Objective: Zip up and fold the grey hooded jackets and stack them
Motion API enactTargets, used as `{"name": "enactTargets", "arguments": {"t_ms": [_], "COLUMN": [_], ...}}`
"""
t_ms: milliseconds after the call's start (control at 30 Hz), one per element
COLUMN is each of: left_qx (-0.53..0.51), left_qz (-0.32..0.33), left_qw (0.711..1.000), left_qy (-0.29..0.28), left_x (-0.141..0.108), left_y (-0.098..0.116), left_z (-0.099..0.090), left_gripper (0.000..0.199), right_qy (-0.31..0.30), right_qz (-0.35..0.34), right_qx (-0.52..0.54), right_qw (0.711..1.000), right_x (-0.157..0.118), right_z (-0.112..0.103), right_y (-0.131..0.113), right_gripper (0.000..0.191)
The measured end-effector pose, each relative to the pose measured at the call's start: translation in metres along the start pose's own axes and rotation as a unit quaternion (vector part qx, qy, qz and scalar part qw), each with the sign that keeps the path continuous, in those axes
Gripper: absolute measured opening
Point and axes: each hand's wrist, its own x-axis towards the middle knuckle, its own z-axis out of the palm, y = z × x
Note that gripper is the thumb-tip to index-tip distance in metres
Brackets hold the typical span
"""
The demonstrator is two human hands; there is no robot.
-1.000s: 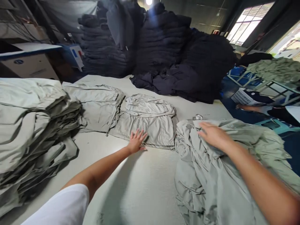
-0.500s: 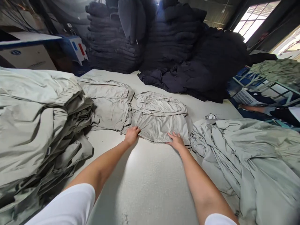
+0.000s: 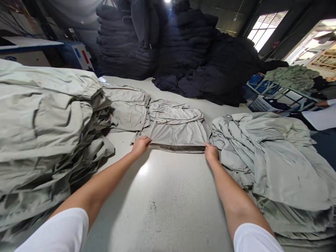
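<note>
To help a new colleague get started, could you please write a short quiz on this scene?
1. What do the left hand and right hand both touch?
A) The dark garments
B) The near edge of the folded grey-green garment
C) A co-worker's sleeve

2. True or false: the dark garments are heaped beyond the folded grey-green garment.

3. Fill in the blank: the pile of grey-green garments lies to the ____ of the left hand.

Key: 1) B; 2) true; 3) left.
</note>
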Motion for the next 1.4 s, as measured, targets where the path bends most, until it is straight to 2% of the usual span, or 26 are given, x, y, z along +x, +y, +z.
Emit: {"name": "enactTargets", "arguments": {"t_ms": [100, 133, 200, 267, 300, 333, 400, 467, 500, 567, 633, 667, 733, 767, 800, 833, 867, 900, 967, 1033, 1067, 1133, 1200, 1300, 1400], "left_qx": [0.003, 0.005, 0.004, 0.006, 0.012, 0.021, 0.036, 0.015, -0.010, -0.077, -0.139, -0.169, -0.225, -0.248, -0.266, -0.281, -0.291, -0.293, -0.242, -0.102, -0.020, 0.087, 0.117, 0.123, 0.097], "left_qz": [-0.024, -0.031, -0.026, 0.004, 0.021, 0.031, 0.017, -0.038, -0.068, -0.111, -0.118, -0.110, -0.076, -0.054, -0.031, -0.013, -0.004, -0.003, 0.005, 0.021, 0.024, 0.012, -0.011, -0.032, -0.016], "left_qw": [0.997, 0.994, 0.982, 0.958, 0.946, 0.940, 0.953, 0.975, 0.981, 0.981, 0.977, 0.977, 0.966, 0.946, 0.915, 0.884, 0.865, 0.867, 0.914, 0.966, 0.977, 0.977, 0.972, 0.962, 0.971], "left_qy": [0.073, 0.103, 0.189, 0.287, 0.325, 0.340, 0.300, 0.217, 0.181, 0.142, 0.109, 0.064, -0.098, -0.202, -0.301, -0.374, -0.408, -0.403, -0.326, -0.236, -0.212, -0.194, -0.206, -0.241, -0.216], "left_x": [-0.020, -0.028, -0.050, -0.083, -0.103, -0.126, -0.175, -0.225, -0.248, -0.293, -0.334, -0.353, -0.387, -0.401, -0.412, -0.421, -0.427, -0.430, -0.433, -0.435, -0.437, -0.446, -0.460, -0.478, -0.483], "left_y": [0.015, 0.021, 0.033, 0.041, 0.042, 0.041, 0.034, 0.019, 0.011, -0.004, -0.013, -0.013, -0.006, 0.000, 0.009, 0.017, 0.026, 0.034, 0.045, 0.050, 0.051, 0.049, 0.046, 0.047, 0.057], "left_z": [-0.038, -0.055, -0.091, -0.124, -0.136, -0.145, -0.151, -0.146, -0.142, -0.136, -0.139, -0.145, -0.164, -0.174, -0.183, -0.190, -0.192, -0.191, -0.175, -0.149, -0.134, -0.109, -0.092, -0.085, -0.089], "left_gripper": [0.028, 0.032, 0.035, 0.033, 0.032, 0.031, 0.036, 0.045, 0.049, 0.053, 0.052, 0.049, 0.041, 0.042, 0.051, 0.063, 0.070, 0.070, 0.059, 0.047, 0.044, 0.039, 0.029, 0.021, 0.025], "right_qy": [0.027, 0.056, 0.168, 0.280, 0.317, 0.337, 0.334, 0.276, 0.227, 0.103, -0.069, -0.181, -0.399, -0.470, -0.503, -0.498, -0.468, -0.431, -0.375, -0.333, -0.308, -0.265, -0.243, -0.243, -0.208], "right_qz": [-0.010, -0.029, -0.093, -0.138, -0.146, -0.147, -0.135, -0.118, -0.108, -0.091, -0.076, -0.072, -0.065, -0.064, -0.068, -0.076, -0.087, -0.103, -0.138, -0.170, -0.185, -0.196, -0.203, -0.210, -0.180], "right_qx": [0.024, 0.047, 0.138, 0.217, 0.240, 0.253, 0.258, 0.253, 0.249, 0.248, 0.258, 0.262, 0.260, 0.261, 0.269, 0.283, 0.298, 0.307, 0.276, 0.195, 0.151, 0.108, 0.101, 0.098, 0.095], "right_qw": [0.999, 0.997, 0.972, 0.925, 0.906, 0.895, 0.897, 0.920, 0.935, 0.959, 0.961, 0.945, 0.877, 0.841, 0.819, 0.816, 0.827, 0.842, 0.874, 0.907, 0.921, 0.938, 0.943, 0.942, 0.957], "right_x": [-0.002, -0.007, -0.027, -0.065, -0.089, -0.115, -0.169, -0.217, -0.238, -0.273, -0.302, -0.314, -0.334, -0.340, -0.345, -0.347, -0.349, -0.351, -0.358, -0.371, -0.380, -0.401, -0.420, -0.435, -0.430], "right_z": [-0.053, -0.075, -0.118, -0.157, -0.172, -0.183, -0.194, -0.192, -0.188, -0.181, -0.181, -0.184, -0.191, -0.194, -0.195, -0.192, -0.186, -0.175, -0.145, -0.111, -0.096, -0.072, -0.059, -0.053, -0.049], "right_y": [-0.028, -0.040, -0.063, -0.079, -0.084, -0.086, -0.084, -0.072, -0.064, -0.045, -0.026, -0.018, -0.006, -0.004, -0.005, -0.009, -0.016, -0.027, -0.053, -0.079, -0.091, -0.107, -0.115, -0.118, -0.120], "right_gripper": [0.050, 0.052, 0.051, 0.044, 0.041, 0.039, 0.037, 0.035, 0.035, 0.038, 0.039, 0.040, 0.045, 0.049, 0.054, 0.056, 0.056, 0.054, 0.047, 0.037, 0.035, 0.039, 0.040, 0.029, 0.034]}}
